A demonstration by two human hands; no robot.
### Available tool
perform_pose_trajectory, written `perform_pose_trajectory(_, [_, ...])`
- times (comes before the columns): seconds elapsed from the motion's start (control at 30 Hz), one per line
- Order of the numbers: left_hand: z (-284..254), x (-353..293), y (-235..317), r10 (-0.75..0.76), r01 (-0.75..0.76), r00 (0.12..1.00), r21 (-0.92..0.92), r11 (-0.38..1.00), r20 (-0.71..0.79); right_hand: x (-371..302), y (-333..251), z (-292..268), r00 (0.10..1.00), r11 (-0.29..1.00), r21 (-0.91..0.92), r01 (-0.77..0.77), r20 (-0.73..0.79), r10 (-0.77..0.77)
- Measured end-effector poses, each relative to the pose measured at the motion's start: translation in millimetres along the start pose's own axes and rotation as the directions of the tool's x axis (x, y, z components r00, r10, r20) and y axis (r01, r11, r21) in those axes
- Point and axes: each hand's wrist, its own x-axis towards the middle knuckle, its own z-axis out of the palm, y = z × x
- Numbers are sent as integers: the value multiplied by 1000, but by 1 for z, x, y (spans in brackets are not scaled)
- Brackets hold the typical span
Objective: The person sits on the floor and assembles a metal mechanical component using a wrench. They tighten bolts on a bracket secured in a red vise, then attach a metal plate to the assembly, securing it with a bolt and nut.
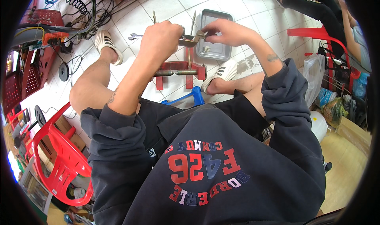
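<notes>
My left hand [161,39] is closed in a fist around a wrench [135,37], whose open end sticks out to the left. My right hand [228,31] has its fingers curled at a round metal end piece [200,34], thumb and forefinger on either side of it. Between the hands runs a dark metal part [187,42], partly hidden by my left hand. Below it stands a red metal frame [180,65] with a horizontal metal rod [176,72]. A grey tray [214,54] with a small pale item in it lies on the floor behind my right hand.
Between my feet is a blue plastic stool [185,99]. Black cables [107,12] and a red perforated rack [46,18] stand far left. A red chair [63,157] is near left. Another person [316,5] sits far right by a red chair [306,33] and plastic bags [314,72].
</notes>
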Motion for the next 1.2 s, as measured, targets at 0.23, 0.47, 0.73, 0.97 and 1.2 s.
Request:
perform_pose_trajectory(0.23, [8, 1, -7, -45, 44, 998, -16, 999, -48, 6, -9, 2, 990, 992, 40, -116, -71, 119])
perform_pose_trajectory(0.47, [4, -1, -8, -22, 21, 997, -14, 1000, -70, 7, 6, 7, 984, 990, -82, 118, -124, -128])
perform_pose_trajectory(0.73, [4, -1, -5, -21, 19, 999, -50, 999, -50, 8, -13, 1, 990, 994, -81, -75, -129, 64])
perform_pose_trajectory(0.97, [0, 2, -6, -54, 54, 999, -14, 998, -7, 9, 5, 10, 992, 996, -78, 38, -117, -47])
perform_pose_trajectory(1.2, [-2, 0, -3, -56, 57, 998, -39, 998, 25, 4, -15, -3, 999, 991, -127, -31, -33, 27])
